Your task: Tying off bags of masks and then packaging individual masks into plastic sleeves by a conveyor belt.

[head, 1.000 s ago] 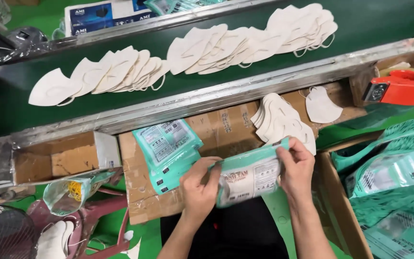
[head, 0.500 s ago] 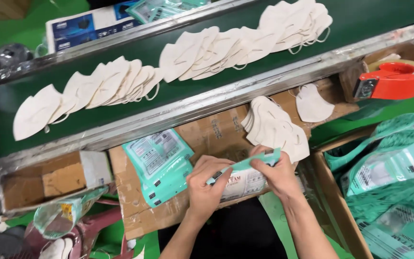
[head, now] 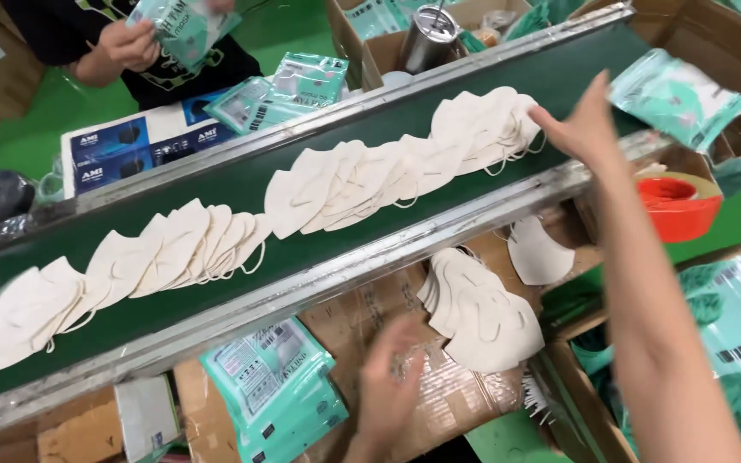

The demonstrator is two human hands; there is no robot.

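At a mask packing line, the person's right hand (head: 583, 120) stretches out over the green belt (head: 242, 189), fingers spread and empty, the tips just touching or just short of the far-right fan of white masks (head: 482, 129) that lies on the belt. The left hand (head: 388, 377), blurred in motion, hovers low near the belt's front rail (head: 302, 296) above the cardboard (head: 465, 403), fingers loosely spread and holding nothing. The masks are likely very light, soft and floppy, folded flat and overlapping like roof tiles, so a fan would probably slide apart if lifted by one edge; a pinch across the stacked folded edges, thumb on top and fingers beneath, looks the surest hold, clear of the thin ear loops that could snag. Further fans of masks lie along the belt to the left, and a loose pile of masks (head: 482, 317) rests on the cardboard just in front of the rail. Teal packets (head: 272, 386) lie below the rail at left, and a red tape roll (head: 683, 201) sits beyond the belt's right end. Across the belt, another person's hand (head: 130, 47) grips a teal packet. Compared with 0.5 s ago, both hands have let go of the teal packet they were pressing shut, and the right has risen to the belt.
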